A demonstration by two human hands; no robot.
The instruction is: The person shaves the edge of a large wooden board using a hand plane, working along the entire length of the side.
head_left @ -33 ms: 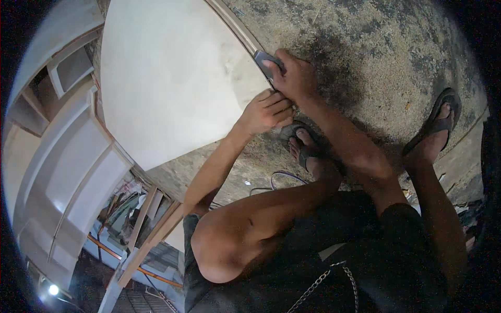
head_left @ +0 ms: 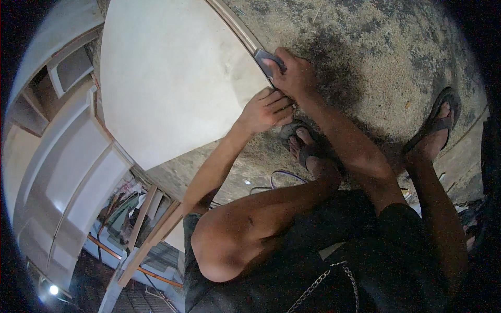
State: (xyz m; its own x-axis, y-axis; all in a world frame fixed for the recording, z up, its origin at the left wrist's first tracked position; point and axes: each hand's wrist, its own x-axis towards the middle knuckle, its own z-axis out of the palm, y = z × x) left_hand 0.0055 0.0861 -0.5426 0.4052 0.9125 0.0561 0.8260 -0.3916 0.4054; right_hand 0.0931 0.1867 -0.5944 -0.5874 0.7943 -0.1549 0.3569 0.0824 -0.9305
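A large white panel (head_left: pixel 177 78) lies at the upper left, with a narrow strip (head_left: pixel 237 26) along its right edge. My right hand (head_left: pixel 297 75) is closed round a dark grey hand tool (head_left: pixel 267 60), which rests against that edge near the panel's close corner. The tool's exact kind is hidden by my grip. Just below, my left hand (head_left: pixel 266 110) is closed at the corner with its fingers curled over. Its palm and whatever it may pinch are out of sight. Both hands are close together, the left thumb side nearest the right wrist.
My sandalled feet stand on a stained, gritty floor (head_left: pixel 376 52), one sandal (head_left: pixel 441 120) at right, the other close below my hands. A thin looped cable (head_left: pixel 287 175) lies near my knee. White cabinet-like panels (head_left: pixel 68 167) and a wooden post (head_left: pixel 151 242) stand at left.
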